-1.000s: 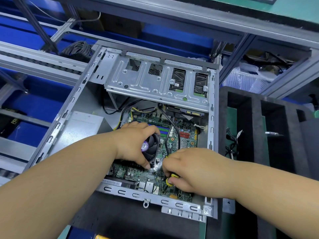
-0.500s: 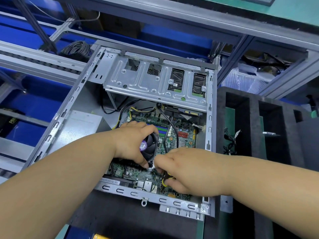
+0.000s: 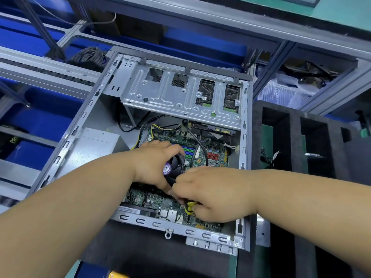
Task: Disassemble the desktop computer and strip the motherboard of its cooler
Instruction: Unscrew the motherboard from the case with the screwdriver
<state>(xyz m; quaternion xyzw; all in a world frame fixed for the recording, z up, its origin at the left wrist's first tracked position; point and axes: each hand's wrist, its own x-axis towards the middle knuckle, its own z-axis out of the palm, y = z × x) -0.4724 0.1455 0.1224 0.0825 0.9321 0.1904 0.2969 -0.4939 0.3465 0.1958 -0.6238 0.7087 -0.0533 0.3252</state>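
An open grey computer case lies on its side with the green motherboard exposed. A black cooler fan with a purple hub label sits on the board. My left hand grips the cooler from the left, fingers curled over its top and thumb at its near edge. My right hand holds a yellow-and-black screwdriver, its tip down on the board just in front of the cooler. The cooler's base is hidden by both hands.
A metal drive cage spans the far part of the case, and a grey power supply sits at its left. Black cables cross the board. A black foam tray with compartments stands at the right. Blue bins lie behind.
My right hand has shifted left toward the cooler, until its fingers meet the left thumb. The left hand stays on the fan.
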